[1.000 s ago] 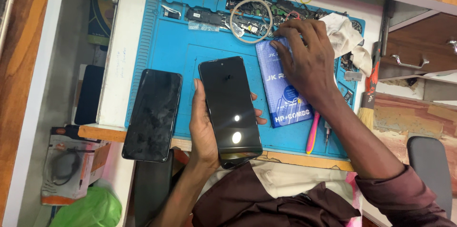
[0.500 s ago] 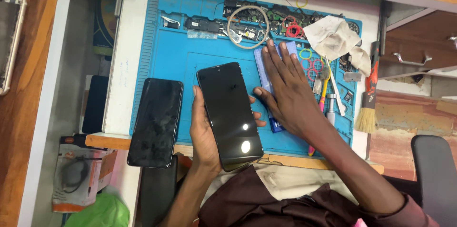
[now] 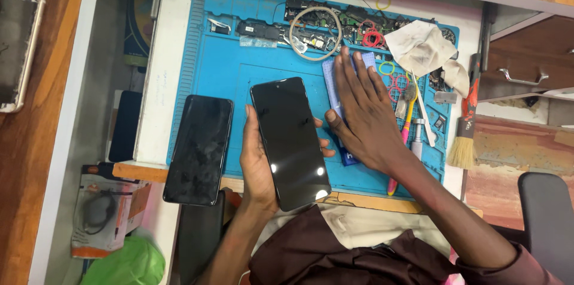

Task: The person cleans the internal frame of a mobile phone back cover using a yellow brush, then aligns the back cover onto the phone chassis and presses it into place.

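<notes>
**Black phone in your left hand, right hand flat on the blue pad**

The black phone (image 3: 291,141) sits in your left hand (image 3: 258,162), screen up and dark, with two small glints of light near its lower end. Your fingers wrap around it from beneath: the thumb lies along its left edge, and the fingertips show past its right edge. You hold it over the lower middle of the blue work mat (image 3: 221,75), its bottom end reaching out past the wooden table edge (image 3: 143,172) towards your lap.

Your right hand (image 3: 365,114) is spread open and holds nothing. It lies palm down, fingers straight and close together, on a small light-blue pad (image 3: 332,75) just to the right of the phone. Your thumb points towards the phone's right edge, close to it; you cannot tell from here whether they touch.

A second dark phone (image 3: 199,150) lies face up on the left part of the mat, just beside the one you hold and apart from it, its lower end overhanging the table edge.

Along the top of the mat sit a coiled grey cable (image 3: 315,34), small dark phone parts and red and yellow rubber bands (image 3: 373,38). A crumpled white cloth (image 3: 420,49) lies at the upper right. To the right of your right hand are a pink-handled tool (image 3: 399,150) and white tweezers (image 3: 424,114). A brush (image 3: 465,132) with pale bristles rests off the mat's right edge.
</notes>
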